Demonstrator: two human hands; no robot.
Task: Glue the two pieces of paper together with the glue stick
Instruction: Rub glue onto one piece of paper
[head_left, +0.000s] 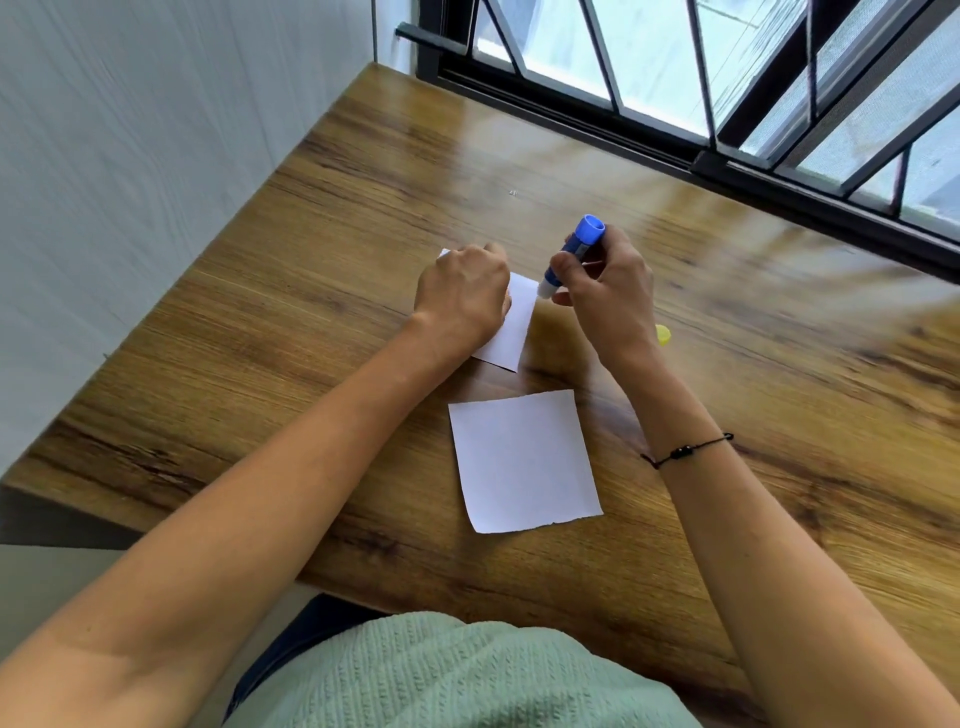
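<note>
On the far paper (517, 327), left hand (460, 299) pinning, right hand (605, 291) gripping glue stick (571, 254).

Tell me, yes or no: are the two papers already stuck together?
No: the near paper lies apart on the table, while the left hand presses the far paper.

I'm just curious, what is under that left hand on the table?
A white piece of paper lies under the left hand, which presses it onto the wooden table. Only its right part and a far corner show; the rest is covered by the hand.
</note>
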